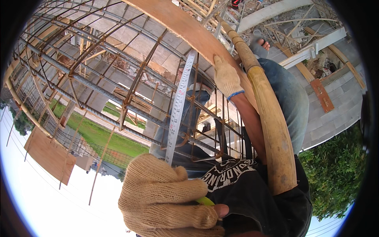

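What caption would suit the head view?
Left hand holds a tape measure extended toward a board under the right hand, over a rebar cage.

Lies outdoors, daylit. Opens to bright white sky (43, 205) at lower left. Shows a green grass strip (122, 145) left of centre, dense foliage (335, 173) at lower right, and a grey block-patterned surface (340, 104) at right. Includes rubble (249, 11) at upper right. Appears to include distant buildings (83, 162) beyond the grass.
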`<state>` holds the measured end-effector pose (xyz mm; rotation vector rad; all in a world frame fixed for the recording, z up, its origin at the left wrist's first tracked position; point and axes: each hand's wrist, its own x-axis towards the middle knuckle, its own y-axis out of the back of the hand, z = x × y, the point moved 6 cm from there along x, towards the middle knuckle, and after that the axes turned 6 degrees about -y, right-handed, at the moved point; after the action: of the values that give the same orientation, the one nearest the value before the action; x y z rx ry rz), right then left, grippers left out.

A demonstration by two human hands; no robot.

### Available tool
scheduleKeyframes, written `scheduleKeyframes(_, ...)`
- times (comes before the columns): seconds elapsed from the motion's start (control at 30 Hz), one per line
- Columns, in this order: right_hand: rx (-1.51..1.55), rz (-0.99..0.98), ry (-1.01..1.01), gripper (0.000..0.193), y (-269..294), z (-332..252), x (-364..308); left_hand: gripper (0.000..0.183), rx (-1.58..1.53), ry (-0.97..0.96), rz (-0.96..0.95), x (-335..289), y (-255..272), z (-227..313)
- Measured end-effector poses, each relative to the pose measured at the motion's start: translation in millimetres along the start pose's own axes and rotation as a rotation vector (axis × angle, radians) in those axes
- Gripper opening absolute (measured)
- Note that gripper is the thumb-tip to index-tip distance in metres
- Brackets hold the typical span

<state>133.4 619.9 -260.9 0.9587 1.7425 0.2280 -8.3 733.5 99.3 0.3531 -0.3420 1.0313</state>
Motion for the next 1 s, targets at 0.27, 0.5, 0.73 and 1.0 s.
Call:
scheduleKeyframes(0.27,-0.050,-0.092,-0.030,0.042,0.2,-5.9,-0.9,0.014,0.008,0.081,0.034,-1.3,-3.7,2.8)
scheduleKeyframes(0.5,-0.072,-0.098,0.018,0.041,-12.8,-10.3,1.3,0.014,0.086,-0.075,0.048,-9.4,-5.5,2.5)
scheduleKeyframes(0.73,-0.091,-0.068,0.034,0.040,-9.8,-5.4,-1.0,0.018,0.032,-0.007,-0.025,-2.3,-1.9,2.5)
scheduleKeyframes(1.0,-0.082,-0.062,0.059,0.040,-8.6,-11.4,-0.7,0.019,0.053,-0.024,-0.019,-7.4,-4.2,3.9)
